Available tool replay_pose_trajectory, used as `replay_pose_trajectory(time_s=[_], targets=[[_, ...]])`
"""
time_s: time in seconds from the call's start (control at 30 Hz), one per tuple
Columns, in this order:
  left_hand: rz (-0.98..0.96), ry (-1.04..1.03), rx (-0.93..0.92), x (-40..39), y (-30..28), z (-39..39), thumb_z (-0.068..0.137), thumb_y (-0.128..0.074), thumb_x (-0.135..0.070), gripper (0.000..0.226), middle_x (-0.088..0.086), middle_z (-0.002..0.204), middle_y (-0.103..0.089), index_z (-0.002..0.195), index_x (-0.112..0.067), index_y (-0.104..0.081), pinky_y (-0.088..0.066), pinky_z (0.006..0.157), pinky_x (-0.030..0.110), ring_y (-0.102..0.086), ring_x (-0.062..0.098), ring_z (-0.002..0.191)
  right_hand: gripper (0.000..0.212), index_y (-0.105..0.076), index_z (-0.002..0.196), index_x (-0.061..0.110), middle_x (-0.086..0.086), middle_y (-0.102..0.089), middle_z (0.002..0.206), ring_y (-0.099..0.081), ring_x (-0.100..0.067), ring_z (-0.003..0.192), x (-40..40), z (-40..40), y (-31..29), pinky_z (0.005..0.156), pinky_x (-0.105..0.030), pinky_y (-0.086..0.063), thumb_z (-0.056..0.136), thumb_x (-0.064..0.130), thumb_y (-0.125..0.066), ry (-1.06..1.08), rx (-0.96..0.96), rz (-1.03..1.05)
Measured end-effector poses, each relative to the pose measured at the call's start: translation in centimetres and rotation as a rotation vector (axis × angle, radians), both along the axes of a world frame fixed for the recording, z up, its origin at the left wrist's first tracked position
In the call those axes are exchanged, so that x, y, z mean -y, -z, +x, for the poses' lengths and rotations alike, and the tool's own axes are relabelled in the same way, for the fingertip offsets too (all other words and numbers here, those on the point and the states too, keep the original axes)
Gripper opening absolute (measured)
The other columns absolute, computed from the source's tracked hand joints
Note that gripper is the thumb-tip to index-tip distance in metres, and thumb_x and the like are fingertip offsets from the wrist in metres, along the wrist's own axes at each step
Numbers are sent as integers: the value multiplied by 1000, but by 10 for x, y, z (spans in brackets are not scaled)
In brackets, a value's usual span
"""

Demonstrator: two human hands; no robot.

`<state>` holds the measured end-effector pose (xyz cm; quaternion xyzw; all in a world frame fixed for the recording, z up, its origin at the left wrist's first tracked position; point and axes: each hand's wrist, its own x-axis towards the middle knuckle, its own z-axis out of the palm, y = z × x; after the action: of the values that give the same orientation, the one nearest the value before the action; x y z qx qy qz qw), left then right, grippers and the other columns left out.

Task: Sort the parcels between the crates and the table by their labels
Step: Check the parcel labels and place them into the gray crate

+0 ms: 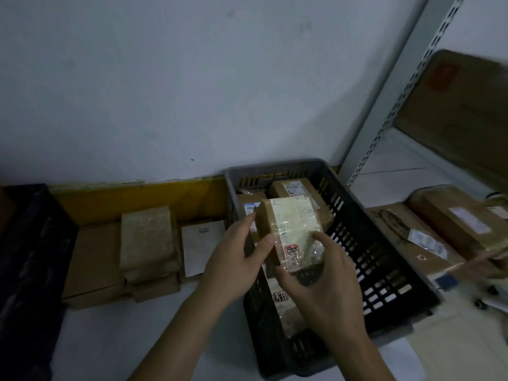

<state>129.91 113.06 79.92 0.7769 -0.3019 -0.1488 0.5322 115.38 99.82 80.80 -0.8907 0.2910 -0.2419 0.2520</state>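
Left hand (233, 259) and right hand (324, 287): bare, no gloves, rings or watch; forearms bare, no sleeves visible.

A grey crate (384, 243) and a stack of brown boxes (115, 259) are set on the white table (110, 339); another dark crate (24, 270) is placed at its left.

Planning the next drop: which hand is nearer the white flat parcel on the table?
Left. The left hand is just right of the white flat parcel; the right hand is farther right, over the crate.
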Motion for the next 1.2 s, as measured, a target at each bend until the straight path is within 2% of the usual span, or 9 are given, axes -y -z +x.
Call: replay_pose_trajectory(time_s=[0.17,0.33,0.43,0.57,0.7,0.87,1.0,1.1,1.2], targets=[[339,-177,237,24,25,10,103,-47,-64,71,-4,170,-30,164,-32,-29,-34,124,44,-28,24,156,102,-43,157,28,5,-56,150,-48,-15,137,56,34,2,106,-39,-50,74,73,-83,-6,-25,1],[583,-257,269,49,47,11,105,-44,-65,84,6,177,-11,170,-23,-11,-20,131,49,-9,29,163,105,-38,160,31,3,-53,158,-49,-21,143,107,94,12,111,-50,-52,76,84,-72,-68,-44,37],[666,-294,253,65,59,8,105,-42,-66,88,5,178,-5,170,-21,-4,-17,132,49,-4,30,163,104,-39,160,27,-1,-55,155,-51,-25,141,118,139,23,109,-47,-52,80,87,-66,-140,-90,-9],[743,-355,246,69,67,11,103,-39,-69,92,7,178,-1,170,-23,5,-17,131,52,-2,32,163,91,-45,150,27,-7,-60,141,-54,-31,127,116,189,48,96,-48,-56,83,88,-55,-217,-178,-31],[841,-403,292,73,64,15,103,-34,-69,89,9,178,6,170,-24,5,-7,132,55,4,33,163,89,-49,147,25,-14,-59,137,-54,-34,126,113,214,68,96,-46,-54,85,89,-51,-200,-255,-61],[913,-462,313,78,68,12,103,-31,-70,87,11,178,9,170,-29,8,10,129,61,13,33,163,97,-42,156,22,-21,-48,142,-46,-38,130,107,219,85,102,-48,-45,89,92,-42,-247,-307,-194],[925,-463,326,78,70,11,103,-32,-69,88,12,179,8,170,-28,8,9,128,63,12,34,163,81,-47,151,20,-18,-54,134,-53,-37,121,106,227,86,97,-48,-45,99,81,-34,-231,-292,-256],[928,-460,309,76,69,10,104,-32,-68,87,10,179,9,170,-29,8,9,129,63,13,33,163,81,-40,155,21,-20,-55,138,-52,-40,126,109,229,88,104,-55,-43,102,79,-25,-218,-334,-272],[935,-455,297,77,67,10,104,-31,-69,86,10,178,10,170,-29,8,9,129,62,14,33,163,85,-26,164,23,-23,-44,155,-41,-44,143,113,226,96,117,-65,-33,102,80,-19,-242,-368,-242]])
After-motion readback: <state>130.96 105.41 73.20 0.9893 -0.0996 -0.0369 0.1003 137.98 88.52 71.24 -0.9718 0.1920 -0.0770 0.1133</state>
